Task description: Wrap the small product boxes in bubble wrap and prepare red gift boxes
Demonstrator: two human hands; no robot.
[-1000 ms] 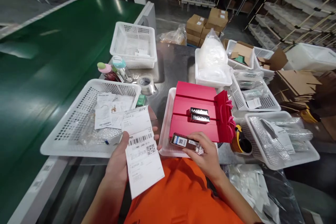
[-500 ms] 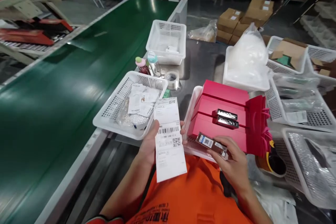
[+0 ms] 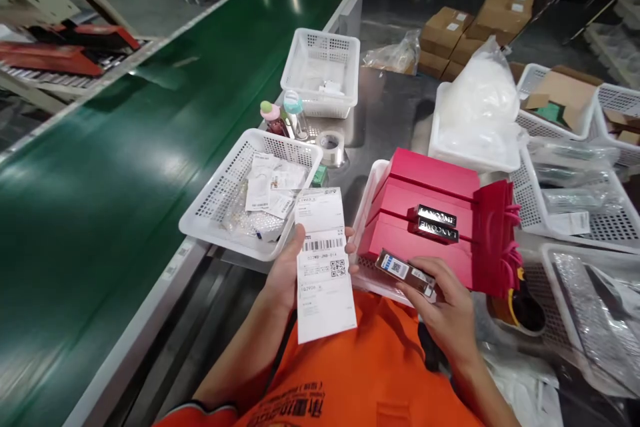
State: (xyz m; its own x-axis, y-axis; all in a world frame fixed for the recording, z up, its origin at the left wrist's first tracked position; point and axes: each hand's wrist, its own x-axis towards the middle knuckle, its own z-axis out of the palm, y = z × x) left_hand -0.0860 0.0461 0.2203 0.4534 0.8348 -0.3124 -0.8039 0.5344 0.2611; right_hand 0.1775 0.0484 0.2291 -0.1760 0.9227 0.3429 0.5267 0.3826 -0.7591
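Note:
My left hand [image 3: 286,273] grips a long white shipping label [image 3: 325,310] with a barcode and a QR code, the thumb on its left edge and fingertips showing at its right. In my right hand [image 3: 443,300] is a small dark cosmetics box [image 3: 405,273], its stickered side facing up. That box is held over the front edge of a white basket [image 3: 370,193] filled with pink gift boxes [image 3: 430,173]. Two small black LANCOME boxes [image 3: 434,229] lie on top of the pink ones. Pink paper bags [image 3: 493,237] stand at the basket's right end.
A white basket [image 3: 205,213] with bagged items and slips stands left, beside the green conveyor belt [image 3: 125,193]. Behind it are bottles [image 3: 295,117], a tape roll [image 3: 330,147] and another basket [image 3: 320,40]. Baskets of plastic packaging [image 3: 575,200] line the right side, near a yellow-and-black roll [image 3: 520,310].
The view has shifted slightly. Both hands keep their hold on the label and the small box, almost in the same place, and the label's print is sharper now.

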